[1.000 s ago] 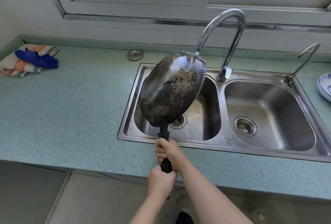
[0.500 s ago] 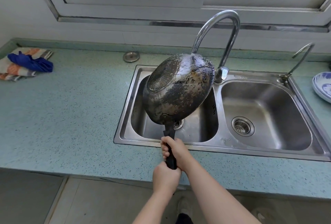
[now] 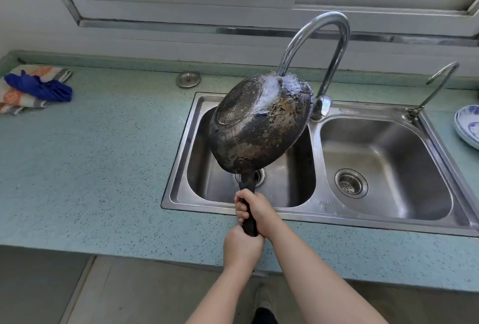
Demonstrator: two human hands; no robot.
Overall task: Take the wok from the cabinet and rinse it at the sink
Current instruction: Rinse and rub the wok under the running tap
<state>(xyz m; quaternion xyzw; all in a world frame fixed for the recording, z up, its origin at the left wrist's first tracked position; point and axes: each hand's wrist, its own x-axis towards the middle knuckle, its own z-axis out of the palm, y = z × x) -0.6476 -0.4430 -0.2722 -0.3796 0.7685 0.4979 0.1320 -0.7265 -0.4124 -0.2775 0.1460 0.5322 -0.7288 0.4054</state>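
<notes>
The dark, worn wok [image 3: 261,127] hangs bottom-up and tilted over the left basin of the steel double sink [image 3: 178,168]. Water from the tall curved faucet [image 3: 318,46] splashes white on the wok's upper underside. Its black handle [image 3: 248,209] points toward me. My right hand [image 3: 255,208] grips the handle higher up. Just below it, my left hand [image 3: 242,248] grips the handle's end. The wok's inside faces away and is hidden.
A second, thin faucet [image 3: 435,85] stands at the sink's far right corner. A blue-and-white dish [image 3: 467,125] sits at the right edge. A metal drain stopper [image 3: 188,79] lies behind the sink. Cloths [image 3: 33,88] lie on the green counter [image 3: 90,155] at far left.
The wok has turned so more of its flat bottom faces me, and its upper part has moved under the spout. Water now strikes it with a bigger splash. Both hands kept their grip.
</notes>
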